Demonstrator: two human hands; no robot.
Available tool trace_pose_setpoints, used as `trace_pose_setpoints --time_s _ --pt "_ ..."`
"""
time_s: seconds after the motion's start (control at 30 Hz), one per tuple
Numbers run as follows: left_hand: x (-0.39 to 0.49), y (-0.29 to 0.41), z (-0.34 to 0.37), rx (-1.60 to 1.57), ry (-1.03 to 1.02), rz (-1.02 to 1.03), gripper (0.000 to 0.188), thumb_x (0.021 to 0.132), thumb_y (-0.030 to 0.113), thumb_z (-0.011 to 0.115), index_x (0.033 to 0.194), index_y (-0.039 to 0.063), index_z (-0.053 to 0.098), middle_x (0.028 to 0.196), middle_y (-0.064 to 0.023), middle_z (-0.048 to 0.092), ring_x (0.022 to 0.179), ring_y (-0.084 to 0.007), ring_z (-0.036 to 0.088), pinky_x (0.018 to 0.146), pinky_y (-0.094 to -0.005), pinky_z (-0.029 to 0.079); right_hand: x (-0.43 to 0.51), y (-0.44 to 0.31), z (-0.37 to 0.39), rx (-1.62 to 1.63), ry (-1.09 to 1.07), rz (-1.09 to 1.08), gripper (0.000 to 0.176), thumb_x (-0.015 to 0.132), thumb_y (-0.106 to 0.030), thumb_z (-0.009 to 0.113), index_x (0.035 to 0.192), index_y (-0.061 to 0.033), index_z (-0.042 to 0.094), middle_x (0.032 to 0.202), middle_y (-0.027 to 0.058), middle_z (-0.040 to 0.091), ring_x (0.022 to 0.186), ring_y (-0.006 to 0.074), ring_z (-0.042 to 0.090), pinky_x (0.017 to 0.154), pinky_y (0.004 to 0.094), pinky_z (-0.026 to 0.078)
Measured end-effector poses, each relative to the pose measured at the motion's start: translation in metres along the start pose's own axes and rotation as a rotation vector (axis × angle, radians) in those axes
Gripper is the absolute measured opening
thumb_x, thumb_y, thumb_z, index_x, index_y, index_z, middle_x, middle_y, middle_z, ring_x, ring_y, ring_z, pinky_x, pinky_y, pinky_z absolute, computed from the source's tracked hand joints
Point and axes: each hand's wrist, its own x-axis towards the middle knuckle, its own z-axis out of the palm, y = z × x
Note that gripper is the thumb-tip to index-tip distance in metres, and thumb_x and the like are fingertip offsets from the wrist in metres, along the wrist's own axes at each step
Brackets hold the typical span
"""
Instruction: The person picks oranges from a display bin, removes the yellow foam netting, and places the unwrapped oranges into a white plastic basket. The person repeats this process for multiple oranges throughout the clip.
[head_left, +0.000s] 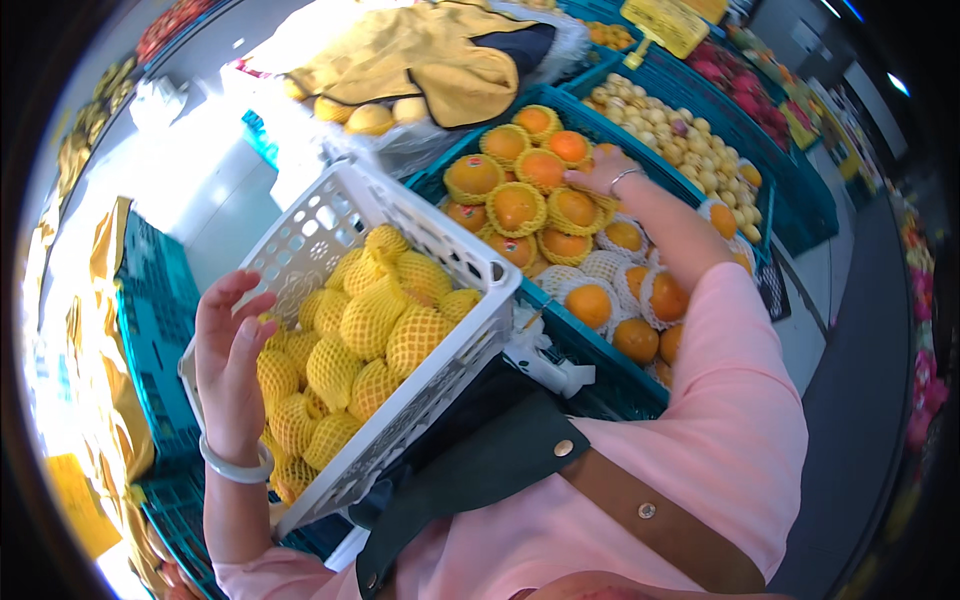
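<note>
A white plastic crate (390, 420) in front of me holds many orange fruits in yellow foam nets (367, 319). My left hand (232, 352), with a pale bangle at the wrist, is raised over the crate's left side, fingers apart and holding nothing. To the right stands a teal crate (555, 300) of orange fruits in yellow foam nets (516, 208), with others in white foam nets (589, 304) nearer me. My right hand (604, 171), a thin silver bracelet on its wrist, touches the fruits at that crate's far right side; its fingertips are partly hidden, so its grip cannot be made out.
A crate of small pale yellow fruits (675, 135) adjoins on the right. Beyond the white crate, a yellow cloth (420, 52) partly covers yellow fruits (369, 118). Teal crates (154, 330) stand at the left. A yellow sign (664, 26) bears writing.
</note>
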Motion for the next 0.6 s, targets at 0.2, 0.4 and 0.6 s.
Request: trace_pose_setpoints --time_s 0.2,0.4,0.6 --pt "-0.001 0.000 -0.003 -0.049 0.041 0.067 0.040 0.095 0.020 0.053 0.132 0.007 0.044 0.131 -0.0079 0.049 0.116 -0.0185 0.051 0.092 -0.0301 0.043 -0.053 -0.135 -0.123 0.403 0.549 -0.966 0.050 0.086 -0.038 0.066 0.119 -0.0022 0.054 0.107 0.0114 0.059 0.104 0.0211 0.057 0.090 0.0348 0.047" --pt "-0.001 0.002 -0.005 -0.107 0.070 0.141 0.038 0.095 0.015 0.052 0.131 0.005 0.044 0.131 -0.0095 0.049 0.118 -0.0203 0.051 0.093 -0.0292 0.044 -0.154 -0.282 -0.077 -0.236 -0.429 -1.274 0.073 0.077 -0.050 0.070 0.131 -0.0069 0.046 0.125 0.0210 0.055 0.113 0.0350 0.056 0.096 0.0381 0.044" --pt "0.001 0.002 -0.010 -0.121 0.059 0.173 0.034 0.094 0.014 0.053 0.127 0.004 0.048 0.129 -0.0080 0.051 0.117 -0.0196 0.051 0.092 -0.0290 0.044 -0.148 -0.295 -0.052 -0.214 -0.506 -1.224 0.092 0.069 -0.052 0.076 0.136 -0.0028 0.039 0.124 0.0232 0.057 0.113 0.0333 0.057 0.093 0.0374 0.045"
